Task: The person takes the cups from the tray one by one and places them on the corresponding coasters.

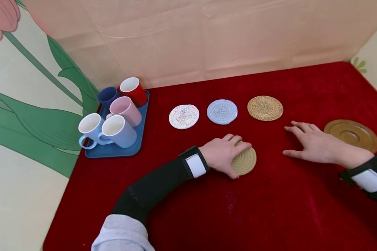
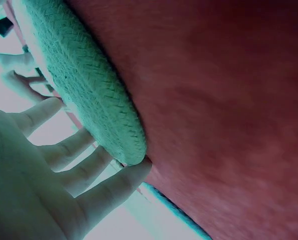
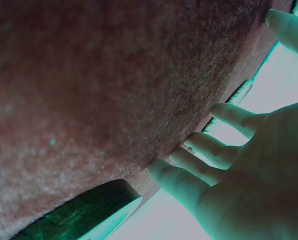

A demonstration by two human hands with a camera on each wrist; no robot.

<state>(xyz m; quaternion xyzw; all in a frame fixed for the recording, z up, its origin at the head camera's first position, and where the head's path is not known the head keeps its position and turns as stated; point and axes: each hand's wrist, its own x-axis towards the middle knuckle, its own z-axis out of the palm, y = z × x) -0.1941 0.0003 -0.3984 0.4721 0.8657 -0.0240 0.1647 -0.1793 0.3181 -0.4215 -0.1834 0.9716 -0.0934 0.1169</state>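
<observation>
In the head view my left hand (image 1: pixel 224 153) spans a round beige woven coaster (image 1: pixel 245 163), thumb at its near edge and fingers at the far side. From the left wrist I see the coaster (image 2: pixel 88 85) at the cloth, a fingertip (image 2: pixel 141 167) touching its rim. Over the cloth, my right hand (image 1: pixel 317 143) holds nothing, its fingers spread and the thumb apart. Behind its wrist lies a brown round plate (image 1: pixel 348 130), partly covered by the arm. In the right wrist view the hand (image 3: pixel 259 160) is close to the red cloth.
A row of coasters lies farther back: white patterned (image 1: pixel 184 116), light blue (image 1: pixel 222 112) and tan woven (image 1: pixel 265 108). A blue tray (image 1: pixel 133 151) at the left carries several mugs, among them a red mug (image 1: pixel 139 94) and a pink mug (image 1: pixel 130 113). Red cloth (image 1: pixel 226 216) covers the table.
</observation>
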